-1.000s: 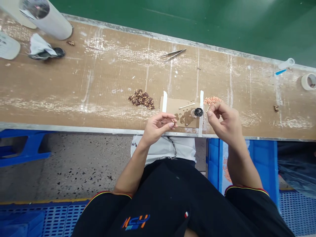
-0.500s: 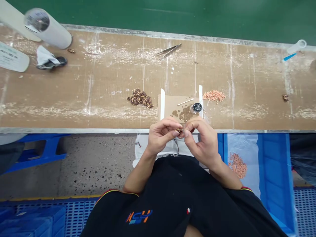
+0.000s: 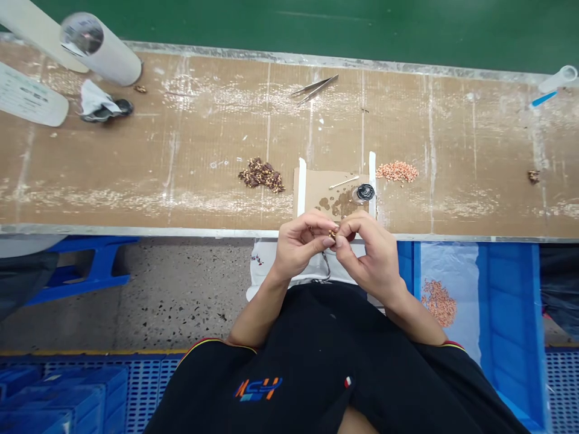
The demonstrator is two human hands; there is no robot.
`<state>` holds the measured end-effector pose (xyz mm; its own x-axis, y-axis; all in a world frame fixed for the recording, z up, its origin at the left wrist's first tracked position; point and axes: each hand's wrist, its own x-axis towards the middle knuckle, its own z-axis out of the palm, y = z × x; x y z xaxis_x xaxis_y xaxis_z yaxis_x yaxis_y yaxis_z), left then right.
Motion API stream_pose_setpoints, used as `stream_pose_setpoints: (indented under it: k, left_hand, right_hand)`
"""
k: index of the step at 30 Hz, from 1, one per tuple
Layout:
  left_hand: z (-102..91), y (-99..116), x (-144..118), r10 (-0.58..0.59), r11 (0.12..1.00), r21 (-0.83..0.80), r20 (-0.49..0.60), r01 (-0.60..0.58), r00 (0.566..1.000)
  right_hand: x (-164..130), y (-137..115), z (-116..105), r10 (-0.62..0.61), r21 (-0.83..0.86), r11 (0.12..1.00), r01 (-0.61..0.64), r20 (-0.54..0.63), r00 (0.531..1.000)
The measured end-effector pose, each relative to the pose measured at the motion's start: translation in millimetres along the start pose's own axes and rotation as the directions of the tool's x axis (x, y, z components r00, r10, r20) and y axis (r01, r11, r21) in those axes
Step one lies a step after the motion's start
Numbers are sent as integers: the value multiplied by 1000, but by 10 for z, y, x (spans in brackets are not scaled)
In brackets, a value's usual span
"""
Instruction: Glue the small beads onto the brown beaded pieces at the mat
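R hand (image 3: 368, 256) is now meeting L hand (image 3: 296, 244) over the near edge of the bench (image 3: 203, 120), no longer hanging nr the orange pile (image 3: 397, 172) as it was 1 s ago. L grip is clamping a small gold-flecked bit (image 3: 332, 234) btwn thumb & fingertips; R grip is pressing thumb & forefinger together right at the bit, can't tell if anything is sitting btwn them. Bit is showing over the bench's near edge, partly hidden by fingers.

Going by a clock centred on the bit: dark pile (image 3: 261, 175) w/ gold flecks is lying at 10, orange pile at 1-2, tweezers (image 3: 319, 89) at 12, well apart. Just past the hands, stained card (image 3: 316, 184) is lying w/ white strips (image 3: 302, 187) along both sides; swab (image 3: 344, 182) is resting on it at 12-1, black-topped jar (image 3: 365, 191) is sitting at 1-2, just beside the R strip. Blue bin (image 3: 511, 301) is standing at 3-4, below bench level, w/ orange bits (image 3: 439, 303) lying on a white sheet (image 3: 452, 259) inside. White cylinder (image 3: 106, 51) is standing far off at 10, blue stick (image 3: 544, 99) is lying far off at 2
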<state>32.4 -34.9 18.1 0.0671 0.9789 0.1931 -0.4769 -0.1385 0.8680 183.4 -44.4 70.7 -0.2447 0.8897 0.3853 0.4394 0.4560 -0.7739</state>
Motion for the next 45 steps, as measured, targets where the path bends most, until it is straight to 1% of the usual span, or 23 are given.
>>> stream_pose_setpoints:
  k: [3,6,11,13,18,22,25,28,31,34,38,41,45]
  left_hand:
    - [-21,-8,7,16,1000,-20,24,-16,1000]
    - [-49,-16,11,35,999,-21,33,-34,999]
    - [-110,0,11,39,998,38,43,-41,998]
    - [-135,16,13,58,995,82,53,-63,997]
    - [-202,73,23,119,965,220,109,-141,987]
    - [-263,122,24,173,924,307,201,-230,964]
    - [-298,140,21,174,901,352,237,-252,956]
    - [-297,131,9,156,903,365,212,-226,965]
    - [-267,105,-17,126,936,310,148,-167,981]
    - [-241,70,-37,91,955,275,89,-113,992]
    - [-227,13,-32,132,937,318,59,-144,989]
    - [-206,-10,-32,154,932,324,56,-164,986]
    - [-158,41,-64,132,940,310,55,-142,990]
  right_hand:
    - [3,2,-2,9,3,1000,-9,11,1000]
    - [19,6,-10,45,31,998,-47,50,998]
    - [62,14,-35,126,138,979,-148,156,980]
    - [79,23,-43,166,179,963,-202,194,967]
    - [113,65,-56,255,278,896,-347,320,913]
    - [116,103,-57,329,314,822,-474,417,847]
    - [106,123,-43,373,337,764,-551,466,802]
    - [88,132,-22,393,374,727,-576,462,795]
    - [57,137,-3,393,441,692,-571,433,811]
    - [11,147,21,419,477,651,-590,422,804]
    - [-40,163,59,426,472,630,-617,455,782]
    - [-49,169,73,415,496,618,-610,453,789]
    - [-50,189,63,440,495,632,-597,405,802]
